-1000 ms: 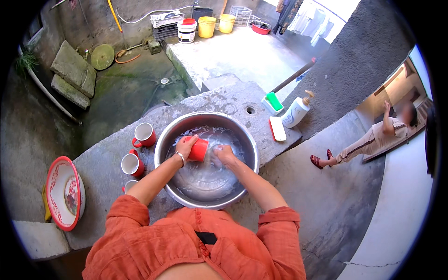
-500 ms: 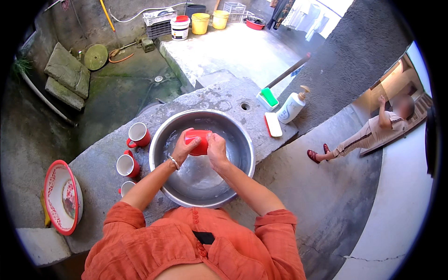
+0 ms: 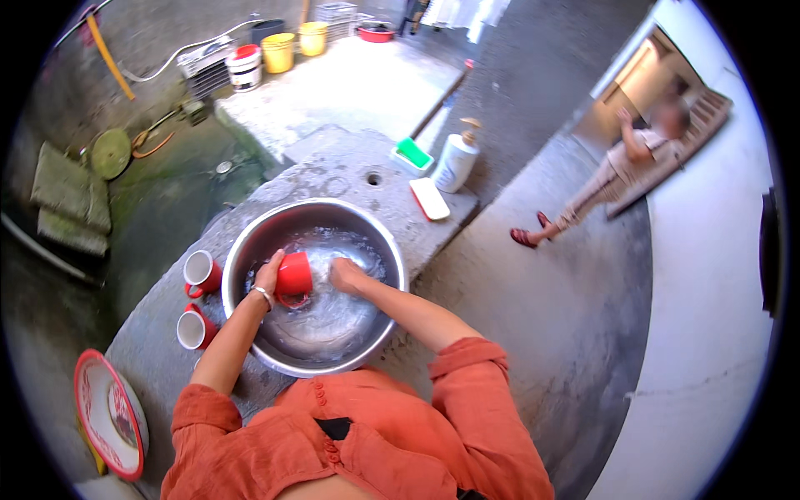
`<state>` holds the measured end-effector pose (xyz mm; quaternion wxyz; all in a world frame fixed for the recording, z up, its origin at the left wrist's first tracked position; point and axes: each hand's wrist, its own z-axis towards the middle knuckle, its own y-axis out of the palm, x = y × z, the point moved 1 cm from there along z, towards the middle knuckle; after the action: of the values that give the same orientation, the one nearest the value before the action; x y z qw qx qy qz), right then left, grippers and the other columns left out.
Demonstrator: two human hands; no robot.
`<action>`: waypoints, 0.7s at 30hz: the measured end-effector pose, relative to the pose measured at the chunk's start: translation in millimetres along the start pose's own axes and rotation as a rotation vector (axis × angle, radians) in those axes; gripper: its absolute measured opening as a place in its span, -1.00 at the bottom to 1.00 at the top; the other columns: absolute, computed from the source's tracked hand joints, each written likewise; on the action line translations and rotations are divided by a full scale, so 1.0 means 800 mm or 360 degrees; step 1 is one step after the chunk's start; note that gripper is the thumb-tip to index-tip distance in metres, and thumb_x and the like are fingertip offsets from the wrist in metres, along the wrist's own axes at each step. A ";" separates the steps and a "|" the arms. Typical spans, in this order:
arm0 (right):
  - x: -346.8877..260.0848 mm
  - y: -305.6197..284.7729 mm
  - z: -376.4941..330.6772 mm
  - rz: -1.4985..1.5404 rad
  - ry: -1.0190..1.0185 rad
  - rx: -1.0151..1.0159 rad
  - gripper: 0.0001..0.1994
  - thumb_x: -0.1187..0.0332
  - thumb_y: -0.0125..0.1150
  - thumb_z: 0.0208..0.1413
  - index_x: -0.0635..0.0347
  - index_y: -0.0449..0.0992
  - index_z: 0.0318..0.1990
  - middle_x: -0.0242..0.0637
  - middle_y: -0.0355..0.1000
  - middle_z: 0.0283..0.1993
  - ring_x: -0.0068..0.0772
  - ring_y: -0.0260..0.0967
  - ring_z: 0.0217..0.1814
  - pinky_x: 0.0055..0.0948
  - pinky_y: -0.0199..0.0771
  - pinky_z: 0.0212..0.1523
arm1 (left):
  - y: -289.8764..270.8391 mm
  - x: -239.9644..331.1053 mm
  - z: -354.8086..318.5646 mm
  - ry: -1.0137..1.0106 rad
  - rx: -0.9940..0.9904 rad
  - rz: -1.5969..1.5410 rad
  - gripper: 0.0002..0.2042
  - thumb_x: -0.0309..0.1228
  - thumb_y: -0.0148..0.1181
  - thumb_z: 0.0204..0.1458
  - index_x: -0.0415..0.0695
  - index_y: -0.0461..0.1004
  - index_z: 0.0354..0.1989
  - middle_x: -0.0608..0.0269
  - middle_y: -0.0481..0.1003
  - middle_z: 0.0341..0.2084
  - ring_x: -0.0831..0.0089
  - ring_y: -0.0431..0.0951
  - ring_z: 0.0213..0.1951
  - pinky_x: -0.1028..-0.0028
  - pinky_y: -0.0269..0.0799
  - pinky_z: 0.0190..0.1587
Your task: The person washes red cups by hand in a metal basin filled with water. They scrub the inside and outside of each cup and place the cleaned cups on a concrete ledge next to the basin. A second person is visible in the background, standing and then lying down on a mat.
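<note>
In a large steel basin (image 3: 398,271) of water, my left hand (image 3: 268,277) is wrapped round a red mug (image 3: 295,275), which lies tipped on its side near the water's surface. Its handle hangs toward the water. A short way to the right, my right hand (image 3: 345,276) dips into the stirred water, apart from the mug; splashing hides its fingertips, so a grip cannot be made out. Left of the basin stand two red mugs with white insides, one farther away (image 3: 200,269) and one nearer (image 3: 195,329). My left forearm covers most of another beside them.
A pump bottle (image 3: 456,160), a white-and-red brush (image 3: 429,199) and a green-and-white brush (image 3: 413,156) lie beyond the basin on the concrete slab. A red-rimmed enamel basin (image 3: 137,433) leans at the left. Another person (image 3: 596,171) is at the right.
My hands have moved apart: the left lowered the mug toward the water, while the right let go of it and went into the water. The whole view has shifted.
</note>
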<state>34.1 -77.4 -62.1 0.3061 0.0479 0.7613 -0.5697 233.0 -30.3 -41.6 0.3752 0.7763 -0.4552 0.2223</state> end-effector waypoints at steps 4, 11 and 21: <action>-0.049 0.013 0.012 0.1650 0.0476 0.0074 -0.81 0.38 -0.09 0.05 0.29 0.43 -0.41 -0.25 0.40 -0.45 -0.47 0.34 -0.42 -0.40 0.36 -0.41 | 0.033 0.003 -0.020 -0.0077 -0.0048 -0.0036 -0.58 0.02 0.03 -0.03 -0.11 0.37 -0.23 0.17 0.46 -0.41 0.29 0.51 -0.50 0.19 0.46 -0.47; -0.111 -0.038 -0.067 0.1013 -0.0412 0.0262 -0.78 0.34 -0.01 0.06 0.33 0.34 -0.23 -0.15 0.42 -0.36 -0.38 0.38 -0.33 -0.37 0.36 -0.26 | 0.035 0.021 -0.050 -0.0383 -0.0461 -0.0373 -0.45 0.18 -0.18 -0.04 0.03 0.32 -0.04 0.17 0.38 -0.11 0.20 0.39 -0.10 0.11 0.24 -0.01; -0.120 -0.041 -0.057 0.1602 -0.0173 0.0072 -0.70 0.35 0.05 0.01 0.31 0.29 -0.11 -0.13 0.36 -0.19 -0.34 0.31 -0.11 -0.44 0.30 -0.12 | 0.043 0.026 -0.053 -0.0085 -0.0544 -0.0450 -0.56 -0.02 -0.04 -0.05 -0.07 0.33 -0.09 0.17 0.42 -0.20 0.19 0.40 -0.13 0.10 0.35 -0.13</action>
<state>79.0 -21.7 22.7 0.5807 0.3858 0.6142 -0.3697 213.1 -18.6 11.9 0.5165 0.7632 -0.3825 0.0665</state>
